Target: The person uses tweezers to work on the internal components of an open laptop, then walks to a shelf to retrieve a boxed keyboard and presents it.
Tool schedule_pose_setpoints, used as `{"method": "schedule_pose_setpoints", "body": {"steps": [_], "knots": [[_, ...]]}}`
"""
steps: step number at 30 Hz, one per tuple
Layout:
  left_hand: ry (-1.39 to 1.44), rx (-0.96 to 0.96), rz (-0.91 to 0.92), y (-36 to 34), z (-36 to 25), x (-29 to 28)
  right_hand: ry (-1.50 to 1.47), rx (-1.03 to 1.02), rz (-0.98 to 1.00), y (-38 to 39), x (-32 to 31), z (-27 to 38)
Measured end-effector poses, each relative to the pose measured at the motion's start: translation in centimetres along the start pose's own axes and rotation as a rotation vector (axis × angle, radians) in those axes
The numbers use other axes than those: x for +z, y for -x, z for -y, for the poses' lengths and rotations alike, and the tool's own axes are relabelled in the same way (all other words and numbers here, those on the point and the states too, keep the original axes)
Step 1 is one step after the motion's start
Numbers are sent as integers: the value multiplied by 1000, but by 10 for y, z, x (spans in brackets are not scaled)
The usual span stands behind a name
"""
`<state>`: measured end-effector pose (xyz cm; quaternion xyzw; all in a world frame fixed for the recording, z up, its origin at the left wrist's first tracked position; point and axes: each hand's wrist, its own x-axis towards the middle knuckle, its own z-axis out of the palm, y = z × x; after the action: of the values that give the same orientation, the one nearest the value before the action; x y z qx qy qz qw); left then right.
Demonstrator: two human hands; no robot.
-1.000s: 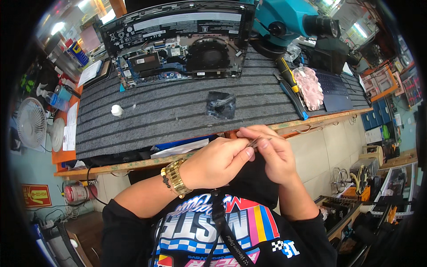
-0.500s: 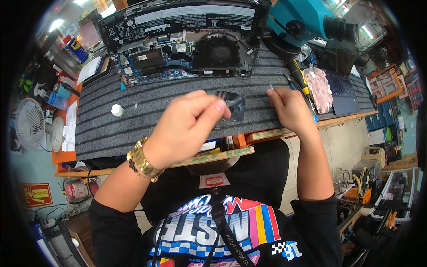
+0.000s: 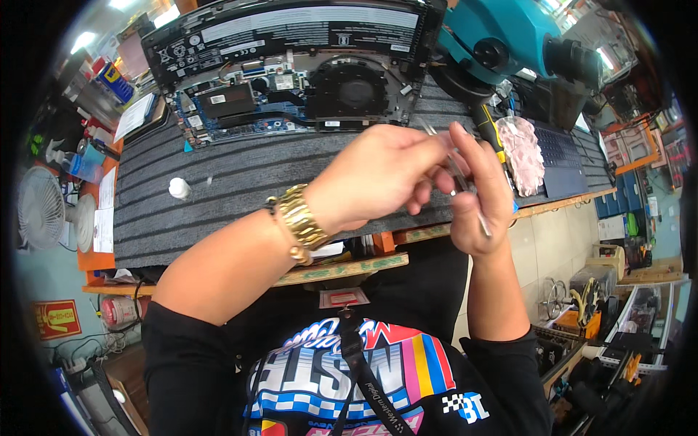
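My left hand [image 3: 385, 174] and my right hand [image 3: 480, 196] meet over the right half of the mat's front. Between them is a thin metal tool [image 3: 483, 225], resembling tweezers, slanting across my right palm, with fingers of both hands on it. Just behind them are a yellow-black hand tool [image 3: 488, 127] and a crumpled pink item [image 3: 523, 156]. An opened laptop [image 3: 283, 87] stands propped at the back, showing its circuit board, fan and black battery. A small white container [image 3: 179, 188] sits on the striped mat [image 3: 233, 189] to the left.
A teal microscope [image 3: 502, 43] stands at the back right beside a dark laptop [image 3: 566, 163]. At the left are a desk fan [image 3: 40, 207], bottles [image 3: 87, 163] and papers [image 3: 134, 116]. The bench's wooden edge [image 3: 342, 269] runs below my hands.
My hands were apart half a second ago and are together again. My left hand has moved right, and the metal tool now shows clearly between them.
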<state>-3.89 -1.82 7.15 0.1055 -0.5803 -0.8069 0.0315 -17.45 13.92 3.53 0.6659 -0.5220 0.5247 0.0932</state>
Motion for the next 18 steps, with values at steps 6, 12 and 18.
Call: {"method": "schedule_pose_setpoints", "body": {"steps": [6, 12, 18], "knots": [[-1094, 779, 105, -44, 24, -17, -144, 325, -443, 41, -34, 13], [-1745, 653, 171, -64, 48, 21, -168, 571, -517, 77, -43, -1], [-1740, 840, 121, -82, 58, 13, -322, 676, -684, 75, -45, -19]]}}
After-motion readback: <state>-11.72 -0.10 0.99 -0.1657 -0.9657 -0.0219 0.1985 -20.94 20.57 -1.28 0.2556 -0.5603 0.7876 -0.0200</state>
